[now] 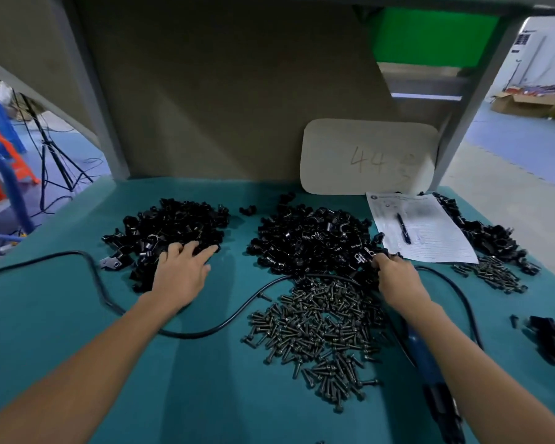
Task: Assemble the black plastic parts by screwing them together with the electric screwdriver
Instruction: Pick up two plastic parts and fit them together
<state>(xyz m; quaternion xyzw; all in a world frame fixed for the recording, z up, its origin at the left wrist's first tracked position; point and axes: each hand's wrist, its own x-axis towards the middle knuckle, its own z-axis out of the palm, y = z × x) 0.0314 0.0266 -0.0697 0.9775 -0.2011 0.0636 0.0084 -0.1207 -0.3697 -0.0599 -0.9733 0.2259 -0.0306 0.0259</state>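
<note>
Two heaps of black plastic parts are being reached into: the left hand (181, 270) is being spread open on the left heap (170, 229), while a part (364, 256) is apparently being pinched by the right hand (396, 277) at the middle heap (311, 238).

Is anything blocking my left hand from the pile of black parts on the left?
Nothing visible. The left hand already rests on the near edge of the left pile of black parts; the black cable runs beside it, not between.
</note>
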